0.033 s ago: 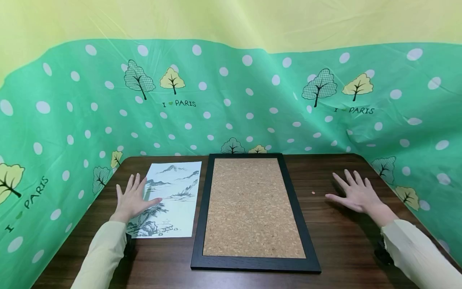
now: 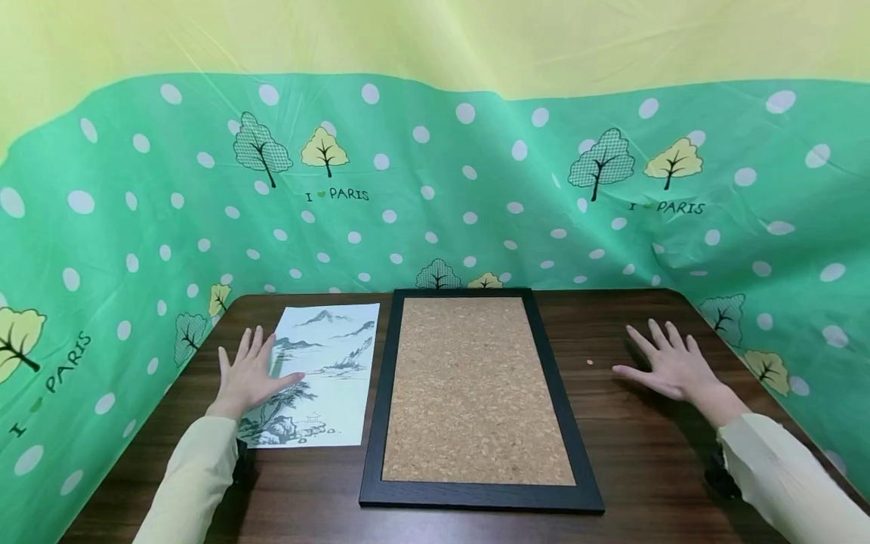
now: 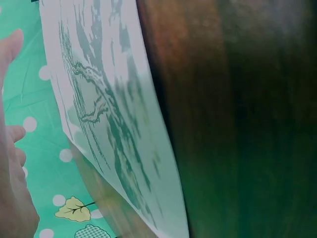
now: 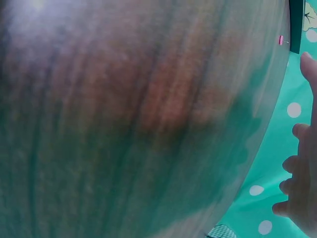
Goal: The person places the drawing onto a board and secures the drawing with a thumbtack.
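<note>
My left hand (image 2: 248, 378) is spread, fingers straight, over the left edge of a white sheet of paper (image 2: 343, 408) printed with an ink landscape of mountains and trees. In the left wrist view the same sheet slants beside that hand's thumb. At the centre of the table lies a cork board (image 2: 476, 393) in a black frame (image 2: 482, 497). Over the right side of the table, my right hand (image 2: 669, 370) is spread with nothing in it. A small pink push pin (image 4: 281, 40), its needle showing in the right wrist view, lies just left of that hand's thumb.
The dark brown wooden table (image 2: 306, 491) has rounded far corners. Behind it and along both sides hangs a green and yellow cloth (image 2: 469, 196) with white dots and printed trees. The black frame's far end reaches the table's back edge.
</note>
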Demonstrator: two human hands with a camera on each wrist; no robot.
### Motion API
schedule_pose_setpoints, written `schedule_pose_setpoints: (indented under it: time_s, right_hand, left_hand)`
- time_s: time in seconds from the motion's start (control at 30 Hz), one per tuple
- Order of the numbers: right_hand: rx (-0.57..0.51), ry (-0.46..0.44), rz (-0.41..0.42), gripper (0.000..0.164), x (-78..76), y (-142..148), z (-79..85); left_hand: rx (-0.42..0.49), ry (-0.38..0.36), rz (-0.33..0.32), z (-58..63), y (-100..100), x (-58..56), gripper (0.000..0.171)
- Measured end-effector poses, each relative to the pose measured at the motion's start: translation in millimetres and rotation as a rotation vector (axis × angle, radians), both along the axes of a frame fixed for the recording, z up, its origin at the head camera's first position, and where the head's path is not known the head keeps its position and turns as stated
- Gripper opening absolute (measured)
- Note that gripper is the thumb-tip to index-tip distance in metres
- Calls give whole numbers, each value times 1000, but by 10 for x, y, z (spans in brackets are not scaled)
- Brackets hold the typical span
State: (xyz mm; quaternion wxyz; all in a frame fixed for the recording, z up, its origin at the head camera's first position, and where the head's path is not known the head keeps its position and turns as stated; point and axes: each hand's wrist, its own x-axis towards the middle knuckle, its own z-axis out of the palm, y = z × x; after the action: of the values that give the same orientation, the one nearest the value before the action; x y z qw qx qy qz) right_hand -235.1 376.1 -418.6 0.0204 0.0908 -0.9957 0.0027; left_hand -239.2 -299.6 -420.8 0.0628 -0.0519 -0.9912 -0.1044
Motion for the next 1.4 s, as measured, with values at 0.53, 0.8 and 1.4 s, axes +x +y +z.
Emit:
schedule_pose_setpoints:
  time_s: [0.53, 0.8, 1.4]
  right_hand:
    - [-55, -32, 16, 89, -94, -26, 152]
    - [-59, -39, 35, 88, -91, -28, 191]
    - [-387, -91, 33, 77, -84, -112, 188]
  left_hand:
    - [-8, 42, -13, 79, -84, -62, 102]
    - [7, 48, -11, 99, -82, -68, 103]
    - [175, -82, 70, 168, -180, -6, 105]
